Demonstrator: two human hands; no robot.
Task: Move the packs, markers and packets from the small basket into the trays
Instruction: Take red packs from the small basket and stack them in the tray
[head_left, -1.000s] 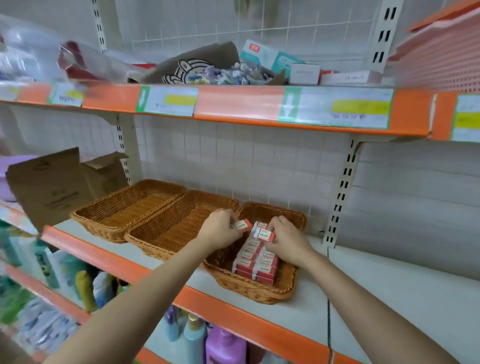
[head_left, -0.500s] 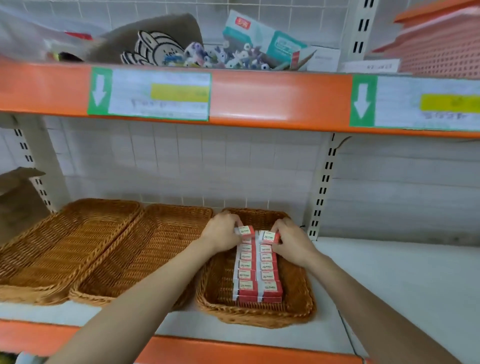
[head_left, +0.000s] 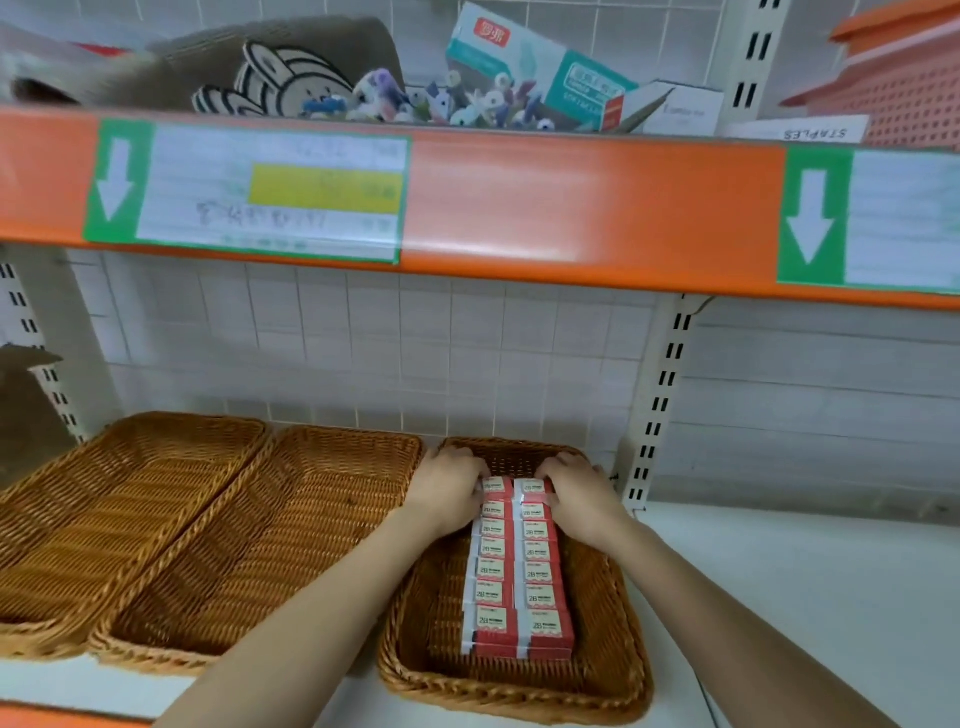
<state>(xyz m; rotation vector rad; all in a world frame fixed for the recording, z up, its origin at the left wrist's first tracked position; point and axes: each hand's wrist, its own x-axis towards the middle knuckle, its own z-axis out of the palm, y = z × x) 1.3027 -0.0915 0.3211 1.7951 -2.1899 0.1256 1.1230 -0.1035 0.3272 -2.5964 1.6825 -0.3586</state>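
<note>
Two rows of small red-and-white packs (head_left: 519, 571) lie side by side in the right wicker tray (head_left: 618, 670) on the white shelf. My left hand (head_left: 447, 491) grips the far end of the left row, fingers curled over the top pack. My right hand (head_left: 576, 493) grips the far end of the right row in the same way. Two more wicker trays, the middle tray (head_left: 270, 545) and the left tray (head_left: 114, 509), hold nothing. The small basket is out of view.
An orange-edged upper shelf (head_left: 571, 208) hangs close overhead with boxes, small toys and a rabbit-print bag (head_left: 291, 78). A slotted upright (head_left: 660, 395) stands behind the right tray. White shelf surface (head_left: 810, 597) lies to the right. A cardboard box (head_left: 26, 405) sits far left.
The view has swung from the left to face the trays head-on and closer. Both hands have pressed the lifted far packs down flat into the two rows.
</note>
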